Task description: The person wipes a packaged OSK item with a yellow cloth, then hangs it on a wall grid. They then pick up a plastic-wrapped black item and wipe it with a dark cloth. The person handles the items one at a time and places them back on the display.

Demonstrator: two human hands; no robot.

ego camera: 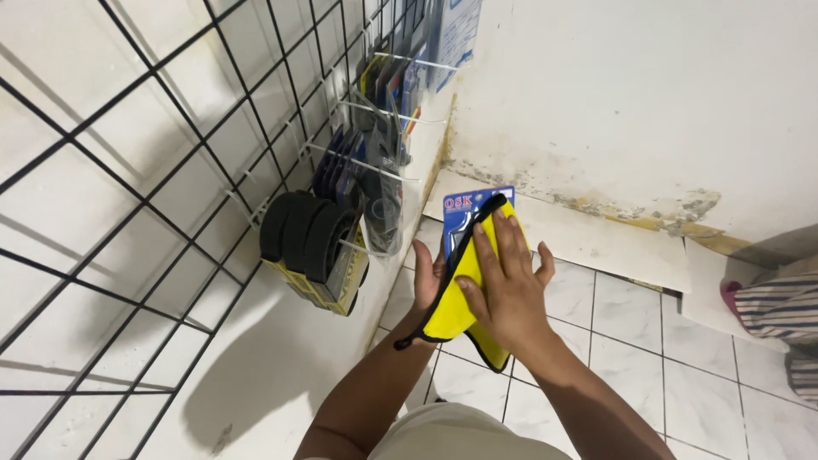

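Yellow cloth (450,311), black-edged, lies between both hands near the left wall, long axis running up to a blue package card (467,207). Left hand (429,277) cups it from behind; right hand (504,285) presses flat, fingers spread. Black rollers (308,238) hang left on the wire grid (170,170).

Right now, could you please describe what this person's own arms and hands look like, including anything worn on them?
Both forearms are bare up to the bottom edge of the frame, with no sleeves in view. The left hand and right hand wear no gloves, and no rings, watch or bracelet show. Light beige clothing shows between the arms.
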